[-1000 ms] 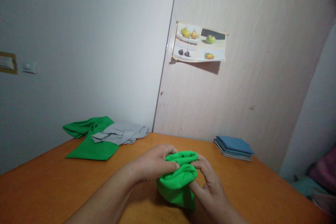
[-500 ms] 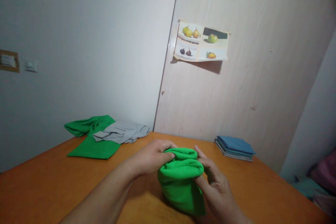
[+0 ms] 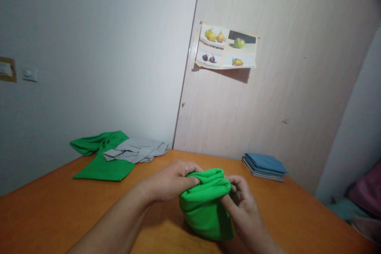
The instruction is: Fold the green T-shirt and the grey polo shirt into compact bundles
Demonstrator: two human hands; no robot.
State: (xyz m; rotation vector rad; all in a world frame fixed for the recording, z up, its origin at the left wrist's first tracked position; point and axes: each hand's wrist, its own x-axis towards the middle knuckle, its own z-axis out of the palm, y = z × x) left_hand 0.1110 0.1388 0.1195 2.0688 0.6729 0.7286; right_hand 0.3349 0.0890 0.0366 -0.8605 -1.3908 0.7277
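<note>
A bright green cloth (image 3: 205, 210), bundled like a pouch with a rolled rim, stands on the orange table between my hands. My left hand (image 3: 178, 180) grips its rim from the left, the thumb pressed on the fold and the fingers behind it. On the opposite side my right hand (image 3: 241, 200) pinches the rim, thumb below and curled fingers at the edge. The two layers of the rim lie close together. Part of the cloth's far side is hidden by its own folds.
On the orange table (image 3: 98, 210), another green cloth (image 3: 107, 168) lies at the back left with a crumpled grey cloth (image 3: 137, 150) over it. A stack of folded blue and checked cloths (image 3: 263, 165) sits at the back right. Walls rise behind the table.
The opening between the rim's two layers has narrowed. My right hand's fingers have curled in from a more spread pose onto the edge. The view has shifted slightly.
</note>
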